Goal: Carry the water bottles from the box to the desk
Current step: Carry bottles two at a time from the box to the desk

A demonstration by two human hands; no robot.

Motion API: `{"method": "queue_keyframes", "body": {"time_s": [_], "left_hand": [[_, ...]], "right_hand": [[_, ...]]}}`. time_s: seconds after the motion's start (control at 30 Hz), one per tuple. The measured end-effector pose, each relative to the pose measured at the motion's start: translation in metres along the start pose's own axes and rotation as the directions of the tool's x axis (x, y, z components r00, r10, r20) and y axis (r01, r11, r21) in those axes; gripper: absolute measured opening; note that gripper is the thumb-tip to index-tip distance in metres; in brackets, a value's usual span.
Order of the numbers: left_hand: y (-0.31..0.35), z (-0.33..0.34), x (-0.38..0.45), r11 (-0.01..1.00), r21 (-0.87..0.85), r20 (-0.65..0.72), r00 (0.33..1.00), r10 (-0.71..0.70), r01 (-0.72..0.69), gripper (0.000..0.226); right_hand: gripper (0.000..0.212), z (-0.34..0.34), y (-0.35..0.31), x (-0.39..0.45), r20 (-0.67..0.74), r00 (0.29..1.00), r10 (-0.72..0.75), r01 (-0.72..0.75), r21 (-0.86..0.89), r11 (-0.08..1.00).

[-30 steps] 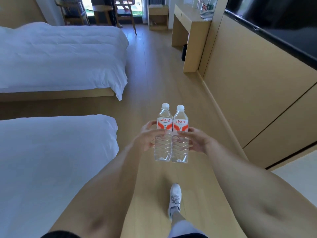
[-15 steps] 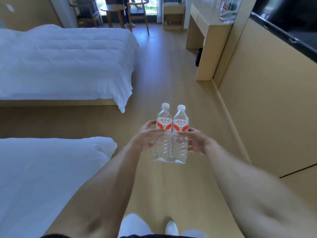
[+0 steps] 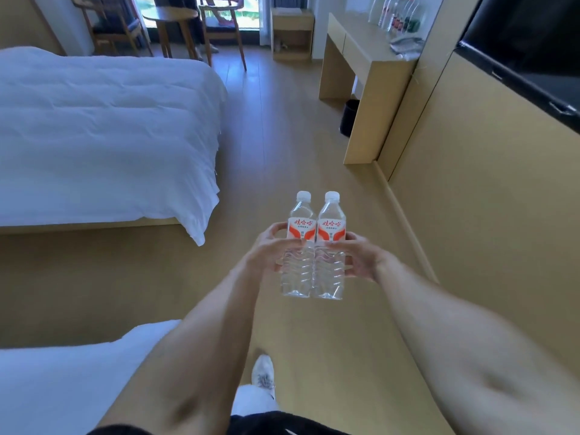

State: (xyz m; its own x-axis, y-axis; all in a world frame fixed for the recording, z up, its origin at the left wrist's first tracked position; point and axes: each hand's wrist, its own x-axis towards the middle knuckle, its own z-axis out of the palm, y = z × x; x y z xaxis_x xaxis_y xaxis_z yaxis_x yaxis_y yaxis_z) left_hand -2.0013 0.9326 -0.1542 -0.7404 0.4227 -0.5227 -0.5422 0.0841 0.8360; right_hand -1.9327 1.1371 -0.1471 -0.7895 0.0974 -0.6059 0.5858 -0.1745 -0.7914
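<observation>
Two clear water bottles with white caps and red-and-white labels stand upright side by side in front of me, touching. My left hand [image 3: 270, 249] grips the left bottle [image 3: 299, 271] from the left. My right hand [image 3: 361, 257] grips the right bottle [image 3: 329, 274] from the right. Both are held out over the wooden floor. The wooden desk [image 3: 364, 54] stands ahead at the upper right against the wall, with several bottles [image 3: 397, 17] on its far end. The box is not in view.
A white bed [image 3: 103, 130] fills the left side, and a second bed's corner [image 3: 62, 381] lies at the lower left. A black bin [image 3: 349, 117] sits under the desk. Chairs and a round table [image 3: 171, 17] stand by the window. A dark TV [image 3: 530, 48] hangs at the upper right.
I have walked forward along the aisle: the desk and far bed are closer and the near bed has slid back. Both hands keep the same grip on the bottles.
</observation>
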Motion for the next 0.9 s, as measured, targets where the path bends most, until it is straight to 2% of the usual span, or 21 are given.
{"method": "queue_keyframes", "body": {"time_s": [0.23,0.47,0.9], "left_hand": [[0.104,-0.04,0.11,0.999,0.044,0.041,0.999,0.007,-0.008,0.066],[0.171,-0.057,0.204,0.998,0.033,0.056,0.997,0.053,-0.055,0.065],[0.293,-0.06,0.412,0.998,0.039,-0.009,0.998,0.056,-0.056,0.06]], "right_hand": [[0.056,0.016,-0.1,0.094,-0.029,0.999,-0.029,0.03,0.052,0.998],[0.053,0.008,-0.174,0.18,-0.043,0.998,-0.048,0.051,0.067,0.996],[0.049,-0.053,-0.32,0.391,0.048,0.999,-0.018,0.016,0.036,0.999]]}}
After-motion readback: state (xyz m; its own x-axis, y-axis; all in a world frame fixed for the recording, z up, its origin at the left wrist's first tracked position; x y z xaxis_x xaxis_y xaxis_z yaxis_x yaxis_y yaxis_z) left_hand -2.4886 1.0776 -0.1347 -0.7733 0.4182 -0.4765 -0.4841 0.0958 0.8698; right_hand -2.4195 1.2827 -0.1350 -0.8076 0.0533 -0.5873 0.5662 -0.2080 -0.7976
